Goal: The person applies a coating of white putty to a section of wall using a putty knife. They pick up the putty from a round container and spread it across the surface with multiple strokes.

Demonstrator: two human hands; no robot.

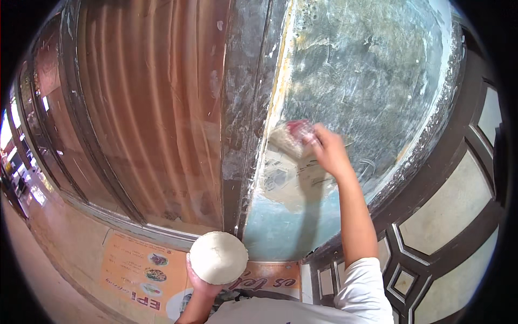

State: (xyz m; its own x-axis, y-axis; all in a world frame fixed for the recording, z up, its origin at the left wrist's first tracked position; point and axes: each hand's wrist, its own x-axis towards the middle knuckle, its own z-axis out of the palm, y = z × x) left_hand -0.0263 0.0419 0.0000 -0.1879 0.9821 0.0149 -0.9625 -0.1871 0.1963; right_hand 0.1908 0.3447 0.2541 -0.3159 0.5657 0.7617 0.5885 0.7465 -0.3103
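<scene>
The right arm (358,221) is extended forward and upward from the lower right, its forearm bared and its upper part covered by a white sleeve (364,286). The right hand (328,148) is raised well above the left one and turned toward the person's left; its fingers are curled in a grip, and their tips are blurred. The left hand (200,282) is held low, supporting from beneath, its fingers mostly hidden. Of the left forearm (195,310), only a short, bare stretch is shown.
</scene>
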